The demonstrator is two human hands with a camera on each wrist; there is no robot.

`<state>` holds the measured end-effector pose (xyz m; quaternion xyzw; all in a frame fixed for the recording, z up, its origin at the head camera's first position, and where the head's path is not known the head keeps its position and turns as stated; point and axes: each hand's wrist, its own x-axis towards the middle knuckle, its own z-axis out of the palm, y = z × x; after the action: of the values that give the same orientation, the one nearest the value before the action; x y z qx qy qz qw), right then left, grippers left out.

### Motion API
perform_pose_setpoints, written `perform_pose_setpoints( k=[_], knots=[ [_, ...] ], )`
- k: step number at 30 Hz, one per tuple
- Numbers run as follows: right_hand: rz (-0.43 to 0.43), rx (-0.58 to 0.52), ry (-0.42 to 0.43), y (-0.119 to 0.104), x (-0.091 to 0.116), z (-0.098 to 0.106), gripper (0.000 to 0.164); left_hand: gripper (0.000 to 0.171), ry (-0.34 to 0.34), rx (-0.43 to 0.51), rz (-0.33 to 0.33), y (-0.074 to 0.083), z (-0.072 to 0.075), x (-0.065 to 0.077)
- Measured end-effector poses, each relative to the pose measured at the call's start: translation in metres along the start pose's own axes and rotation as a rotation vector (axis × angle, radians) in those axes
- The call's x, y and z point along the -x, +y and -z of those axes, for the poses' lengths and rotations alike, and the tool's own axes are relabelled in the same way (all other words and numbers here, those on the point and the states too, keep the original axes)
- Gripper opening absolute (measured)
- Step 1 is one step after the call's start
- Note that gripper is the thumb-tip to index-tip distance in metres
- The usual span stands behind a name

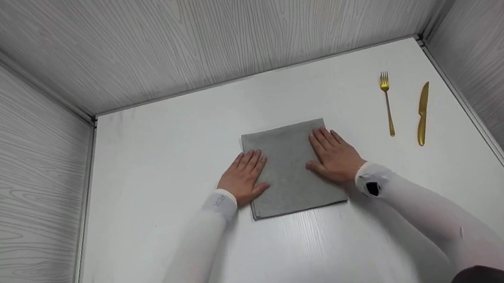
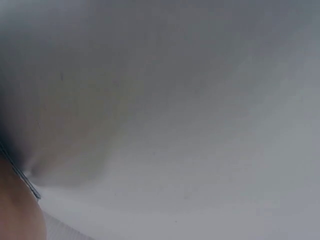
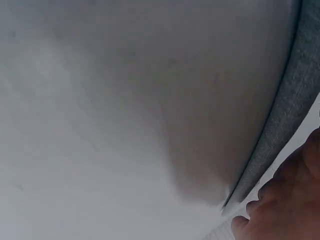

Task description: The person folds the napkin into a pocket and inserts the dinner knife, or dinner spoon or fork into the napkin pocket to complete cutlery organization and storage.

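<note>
A grey cloth [image 1: 291, 170], folded into a rectangle, lies flat in the middle of the white table. My left hand [image 1: 244, 175] rests on its left edge, fingers straight and pointing forward. On the right side my right hand [image 1: 333, 154] presses flat on the cloth, with its thumb spread toward the middle. In the left wrist view, part of the left hand [image 2: 19, 212] shows at the lower left corner beside a thin strip of the cloth's edge. The right wrist view has the cloth's folded edge [image 3: 272, 135] next to the right hand [image 3: 285, 200].
A gold fork [image 1: 388, 104] lies right of the cloth, and a gold knife [image 1: 423, 114] lies beyond it near the table's right edge. Grey wood-grained panels [image 1: 236, 22] stand along the back, left and right of the white table [image 1: 162, 163].
</note>
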<state>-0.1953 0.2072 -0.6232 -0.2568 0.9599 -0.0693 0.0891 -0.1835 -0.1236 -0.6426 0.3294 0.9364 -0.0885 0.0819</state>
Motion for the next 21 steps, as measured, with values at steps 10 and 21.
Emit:
perform_pose_setpoints(
  k=[10, 21],
  knots=[
    [-0.006, 0.031, 0.012, 0.011, -0.008, -0.008, 0.084, 0.082, 0.016, 0.007, 0.010, -0.008, 0.002, -0.007],
    [-0.006, 0.047, -0.002, 0.009, -0.008, -0.008, 0.083, 0.081, -0.027, 0.114, -0.034, 0.019, 0.007, 0.016]
  ],
)
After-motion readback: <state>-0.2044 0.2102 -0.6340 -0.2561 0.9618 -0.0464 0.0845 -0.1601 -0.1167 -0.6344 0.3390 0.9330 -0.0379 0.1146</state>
